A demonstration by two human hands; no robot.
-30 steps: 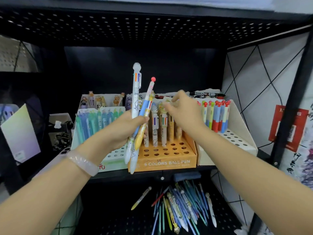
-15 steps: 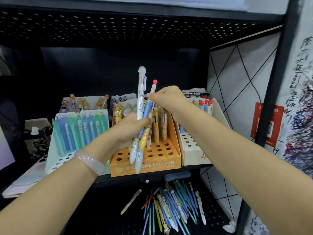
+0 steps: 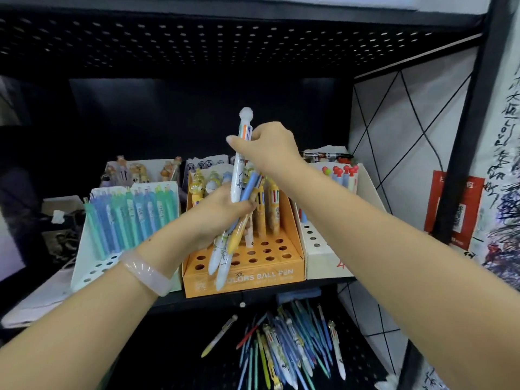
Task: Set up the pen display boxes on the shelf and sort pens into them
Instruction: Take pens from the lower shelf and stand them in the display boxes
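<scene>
**Two hands on one bunch of pens, in front of the orange box**

My left hand (image 3: 222, 212) is curled round a small bunch of pens, gripping them at mid-barrel. The tallest is a white multicolour pen (image 3: 239, 175), which stands nearly upright: its round cap pokes out at 12 o'clock above my grip and its tip hangs at 6 o'clock below my fist. Beside it in the same fist sits a blue and yellow pen (image 3: 244, 209), leaning a little toward 1 o'clock. My right hand (image 3: 270, 147) is just above the left, at 1 o'clock from it, with its fingers curled round the upper barrel of the white pen, below the coloured sliders. I cannot tell whether it also pinches the top of the blue and yellow pen, which it hides.

Directly behind the bunch stands the orange display box (image 3: 253, 273), with a few pens upright in its back rows and its front holes bare; the tips of my pens hang in front of its front holes. At 9 o'clock from it is a white box of teal and blue pens (image 3: 132, 218). At 3 o'clock is another white box (image 3: 323, 260) holding red-capped pens at the back. On the lower shelf, at 6 o'clock, lies a loose pile of pens (image 3: 284, 350).
</scene>
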